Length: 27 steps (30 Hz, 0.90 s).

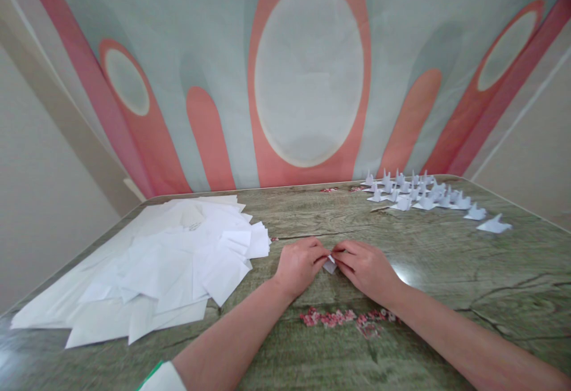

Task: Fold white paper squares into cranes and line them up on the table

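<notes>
A printed backdrop [310, 75] fills the far side, pale grey-green with coral arches and ovals, the biggest of them a whitish oval ringed in coral at the centre. Below it spreads the wood-patterned surface [446, 266], brownish green with dark crack-like lines and a glossy sheen. On its left lies a broad heap of white paper [151, 266], larger sheets underneath and smaller pieces overlapping on top, some jutting out toward the middle. At the far right stands a cluster of folded white figures [426, 202], many with thin points sticking up (they look like little paper birds); one figure [494, 225] sits at the near right end of the group. A white sleeve with a green edge [163, 377] shows on the left forearm. Near the middle, the left hand [301, 263] and the right hand [368, 266] meet, fingertips close together, each pinching the small folded paper [329, 265] between them, just above or against the surface; which, one cannot tell. Nearer the person, a strip of pink blossom print [332, 318] decorates the surface.
</notes>
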Available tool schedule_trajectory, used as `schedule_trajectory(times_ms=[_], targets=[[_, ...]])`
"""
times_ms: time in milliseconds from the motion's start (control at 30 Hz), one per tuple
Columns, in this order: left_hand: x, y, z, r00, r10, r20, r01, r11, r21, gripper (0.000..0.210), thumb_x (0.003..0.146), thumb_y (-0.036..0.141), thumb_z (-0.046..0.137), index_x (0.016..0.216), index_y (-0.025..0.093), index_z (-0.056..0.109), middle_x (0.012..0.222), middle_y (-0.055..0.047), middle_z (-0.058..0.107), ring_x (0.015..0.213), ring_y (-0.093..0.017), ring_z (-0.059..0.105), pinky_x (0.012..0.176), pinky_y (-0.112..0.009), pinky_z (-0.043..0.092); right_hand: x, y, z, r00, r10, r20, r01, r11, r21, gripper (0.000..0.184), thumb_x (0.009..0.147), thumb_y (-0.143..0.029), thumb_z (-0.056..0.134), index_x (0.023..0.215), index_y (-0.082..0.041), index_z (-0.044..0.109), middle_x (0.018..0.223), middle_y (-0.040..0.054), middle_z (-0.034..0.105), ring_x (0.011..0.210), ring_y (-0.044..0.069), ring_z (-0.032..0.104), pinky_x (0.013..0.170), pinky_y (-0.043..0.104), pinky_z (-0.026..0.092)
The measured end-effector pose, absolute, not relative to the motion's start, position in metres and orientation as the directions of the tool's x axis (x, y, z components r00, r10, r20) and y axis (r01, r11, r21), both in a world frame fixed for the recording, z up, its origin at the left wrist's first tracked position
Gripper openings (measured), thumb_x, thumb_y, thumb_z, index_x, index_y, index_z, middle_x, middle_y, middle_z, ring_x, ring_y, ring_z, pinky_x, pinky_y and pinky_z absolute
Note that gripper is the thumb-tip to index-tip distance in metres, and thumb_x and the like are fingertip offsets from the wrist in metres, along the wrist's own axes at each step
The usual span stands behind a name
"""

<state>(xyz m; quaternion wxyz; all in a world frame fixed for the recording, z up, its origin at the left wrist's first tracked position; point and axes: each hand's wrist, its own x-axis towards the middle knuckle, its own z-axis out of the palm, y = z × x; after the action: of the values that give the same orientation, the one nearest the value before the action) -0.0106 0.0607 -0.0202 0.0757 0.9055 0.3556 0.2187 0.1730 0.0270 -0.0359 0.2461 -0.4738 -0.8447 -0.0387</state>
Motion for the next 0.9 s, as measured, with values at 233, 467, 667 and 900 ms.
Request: schedule_trajectory(times_ms=[233, 467, 667, 900], targets=[[-0.01, 0.056, -0.017, 0.698, 0.64, 0.321, 0.617, -0.765, 0.184, 0.018, 0.087, 0.024, 0.048, 0.087, 0.022, 0.066, 0.083, 0.0, 0.063, 0.078, -0.014, 0.057, 0.068, -0.024, 0.042, 0.172, 0.025, -0.034, -0.463, 0.761, 0.456, 0.823, 0.56, -0.099, 0.013, 0.081, -0.016, 0.056, 0.087, -0.019, 0.067, 0.087, 0.0038, 0.064, 0.081, 0.016, 0.058, 0.074, 0.029, 0.046], [-0.009, 0.057, -0.018, 0.688, 0.648, 0.327, 0.633, -0.756, 0.166, 0.021, 0.088, 0.026, 0.046, 0.084, 0.021, 0.066, 0.084, -0.001, 0.063, 0.08, -0.015, 0.056, 0.072, -0.025, 0.042, 0.171, 0.024, -0.031, -0.49, 0.751, 0.442, 0.823, 0.566, -0.05, 0.013, 0.081, -0.015, 0.056, 0.088, -0.019, 0.066, 0.087, 0.0039, 0.064, 0.08, 0.016, 0.058, 0.073, 0.029, 0.045], [-0.015, 0.058, -0.018, 0.65, 0.69, 0.318, 0.639, -0.723, 0.261, 0.018, 0.085, 0.028, 0.051, 0.095, 0.023, 0.065, 0.091, -0.001, 0.063, 0.087, -0.016, 0.055, 0.079, -0.026, 0.043, 0.171, 0.024, -0.029, -0.5, 0.745, 0.441, 0.818, 0.574, -0.041, 0.014, 0.083, -0.014, 0.053, 0.086, -0.019, 0.066, 0.085, 0.0037, 0.063, 0.08, 0.016, 0.058, 0.074, 0.028, 0.045], [-0.02, 0.059, -0.018, 0.628, 0.712, 0.313, 0.633, -0.702, 0.326, 0.016, 0.084, 0.028, 0.053, 0.093, 0.023, 0.066, 0.091, -0.001, 0.062, 0.087, -0.016, 0.056, 0.08, -0.026, 0.044, 0.172, 0.024, -0.031, -0.487, 0.752, 0.444, 0.82, 0.569, -0.063, 0.015, 0.085, -0.015, 0.05, 0.086, -0.019, 0.065, 0.086, 0.0034, 0.063, 0.08, 0.016, 0.058, 0.075, 0.028, 0.045]])
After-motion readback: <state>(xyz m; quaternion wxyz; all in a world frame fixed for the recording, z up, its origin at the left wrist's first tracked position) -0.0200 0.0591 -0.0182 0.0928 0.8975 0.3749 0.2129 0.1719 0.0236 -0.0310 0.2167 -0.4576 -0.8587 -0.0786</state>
